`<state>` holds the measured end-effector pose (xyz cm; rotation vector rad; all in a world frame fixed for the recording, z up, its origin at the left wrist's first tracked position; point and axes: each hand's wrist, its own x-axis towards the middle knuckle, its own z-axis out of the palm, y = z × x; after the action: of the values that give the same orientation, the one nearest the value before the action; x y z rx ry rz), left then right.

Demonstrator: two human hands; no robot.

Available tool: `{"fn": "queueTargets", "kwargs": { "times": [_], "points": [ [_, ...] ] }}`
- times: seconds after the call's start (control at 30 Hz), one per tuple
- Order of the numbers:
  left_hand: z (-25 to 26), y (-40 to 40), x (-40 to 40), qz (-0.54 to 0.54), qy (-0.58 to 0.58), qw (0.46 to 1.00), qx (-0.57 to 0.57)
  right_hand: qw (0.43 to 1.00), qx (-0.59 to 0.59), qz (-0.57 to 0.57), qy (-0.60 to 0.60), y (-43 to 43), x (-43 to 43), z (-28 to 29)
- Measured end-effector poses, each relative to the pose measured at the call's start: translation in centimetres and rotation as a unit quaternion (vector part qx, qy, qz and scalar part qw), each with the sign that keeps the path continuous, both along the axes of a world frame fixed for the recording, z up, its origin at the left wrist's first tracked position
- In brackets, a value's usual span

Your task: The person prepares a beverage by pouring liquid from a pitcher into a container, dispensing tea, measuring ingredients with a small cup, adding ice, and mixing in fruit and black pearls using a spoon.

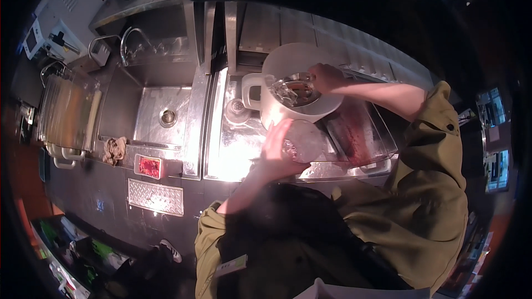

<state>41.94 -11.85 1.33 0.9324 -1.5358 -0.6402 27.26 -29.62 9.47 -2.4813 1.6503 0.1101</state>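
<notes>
My left hand is wrapped around a clear round cup, held upright just in front of a large white plastic pitcher. Over the mouth of that pitcher, my right hand grips a metal scoop. Clear ice cubes lie at the scoop's left side, inside the pitcher. The fingertips of my right hand are partly hidden behind its back. Left of the pitcher, near its handle, stands a clear shaker-like container.
A steel sink with a curved faucet lies to the left. A crumpled cloth and a white tray of red pieces sit by its front edge. Right of the pitcher is a red-stained clear container.
</notes>
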Motion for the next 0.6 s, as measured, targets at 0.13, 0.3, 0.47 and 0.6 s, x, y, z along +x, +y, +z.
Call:
{"fn": "queueTargets", "kwargs": {
  "times": [0.13,0.3,0.47,0.6],
  "points": [
    [2.9,0.9,3.3,0.014,-0.034,0.993,0.11,0.999,0.027,0.012,-0.038,-0.7,-1.7,1.3],
    [5.3,0.4,5.9,0.02,-0.026,0.985,0.167,0.995,0.038,0.006,-0.095,-1.0,-3.9,0.7],
    [5.2,-0.5,7.4,0.0,0.0,0.988,0.157,0.987,0.07,0.047,-0.138,-0.7,-4.3,2.3],
    [4.9,-1.4,7.4,-0.042,0.02,0.986,0.157,0.973,0.077,0.095,-0.198,0.9,-4.4,5.6]
  ]
}}
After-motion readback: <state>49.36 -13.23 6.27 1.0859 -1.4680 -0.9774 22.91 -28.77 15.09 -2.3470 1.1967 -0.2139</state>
